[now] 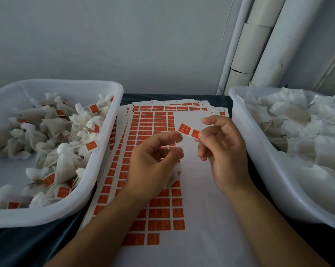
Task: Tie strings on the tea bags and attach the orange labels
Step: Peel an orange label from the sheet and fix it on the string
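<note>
From the head view, we pinch the string [175, 143] of a tea bag [173, 175] in our left hand [153, 160] while our right hand [222, 149] pinches a peeled orange label [188, 130] close beside it, ready, we judge, to fold over the string above the label sheets [162, 209] on the table [37, 239].

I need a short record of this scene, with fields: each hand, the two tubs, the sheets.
left hand: pinches a thin string, tea bag under its fingers
right hand: pinches an orange label
left tub: tied, labelled bags
right tub: plain white bags
label sheets: between the tubs, partly used
</note>
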